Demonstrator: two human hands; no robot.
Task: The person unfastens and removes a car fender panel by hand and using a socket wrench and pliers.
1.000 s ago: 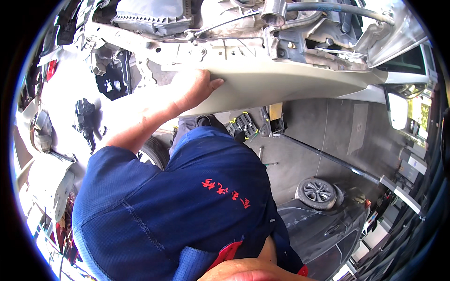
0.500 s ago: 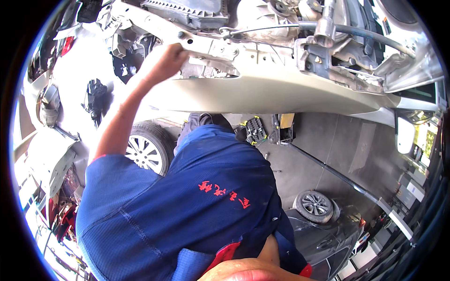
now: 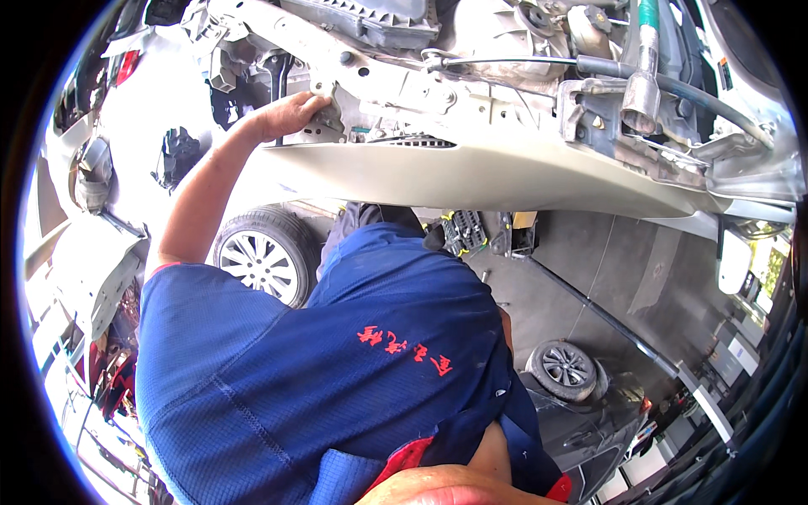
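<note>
My left hand (image 3: 290, 116) reaches over the pale fender (image 3: 471, 172) of a car at its opened engine bay. Its fingers are closed around the upper part of a small light metal bracket (image 3: 326, 124). Whether the bracket is loose or fixed cannot be told. Just above the hand runs a pale metal rail (image 3: 391, 77) with holes and a dark round plug. My right hand is out of sight; only a sliver of that arm shows beside my blue shirt.
A metal tube with a green section (image 3: 641, 99) stands across the engine bay at right, near a black hose (image 3: 690, 84). Below the fender are a wheel (image 3: 265, 257), a black tool tray (image 3: 463, 231) and a long dark pole (image 3: 602, 316). Another tyre (image 3: 562, 370) lies on a dark car.
My left hand has shifted left and slightly down from the rail. The metal bracket now shows at its fingers. The view has moved a little, so the engine bay sits farther right.
</note>
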